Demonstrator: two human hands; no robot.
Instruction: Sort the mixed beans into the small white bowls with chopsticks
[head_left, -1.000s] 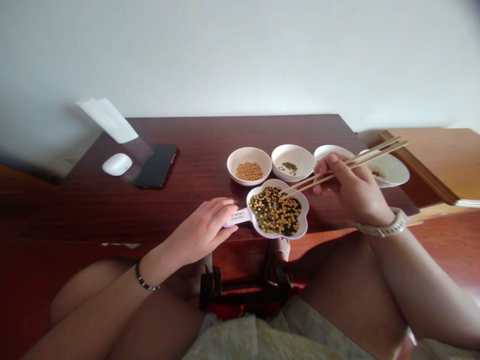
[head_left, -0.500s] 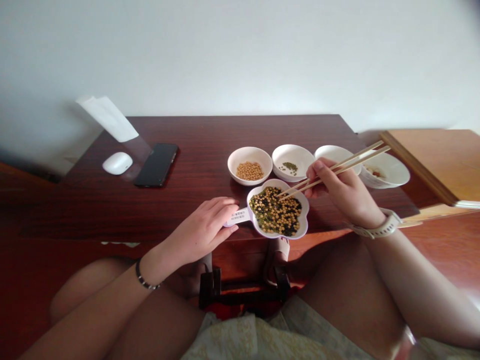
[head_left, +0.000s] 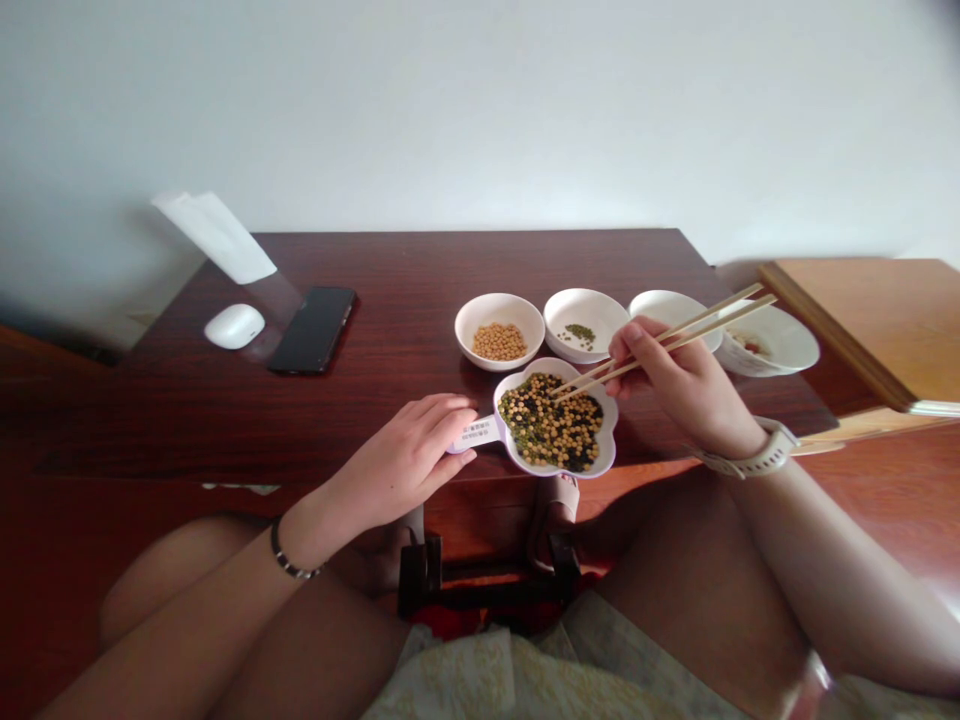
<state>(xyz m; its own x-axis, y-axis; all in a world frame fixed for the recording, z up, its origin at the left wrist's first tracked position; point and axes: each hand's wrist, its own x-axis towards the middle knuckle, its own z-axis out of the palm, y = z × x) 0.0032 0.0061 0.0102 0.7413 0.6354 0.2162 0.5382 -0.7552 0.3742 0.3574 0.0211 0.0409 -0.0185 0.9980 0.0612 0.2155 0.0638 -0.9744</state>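
Observation:
My left hand (head_left: 420, 445) is closed on the handle of a white, flower-shaped dish (head_left: 609, 440) at the table's front edge. Mixed beans (head_left: 551, 425), yellow, black and green, cover the dish's bottom. In my right hand (head_left: 671, 375) is a pair of wooden chopsticks (head_left: 697, 328), slanting down to the left with their tips among the beans. Whether a bean is pinched between the tips is too small to tell. Behind the dish stand a white bowl of yellow beans (head_left: 499, 342) and a white bowl with some green beans (head_left: 580, 335).
Partly behind my right hand are a third white bowl (head_left: 667, 303) and a wider bowl (head_left: 795, 345) with small reddish and pale bits. A black phone (head_left: 313, 330), a white rounded case (head_left: 235, 326) and a white upright object (head_left: 217, 235) occupy the dark table's left side.
My right hand and the chopsticks have shifted very slightly left, the tips staying in the beans. My left hand and the dish look unmoved.

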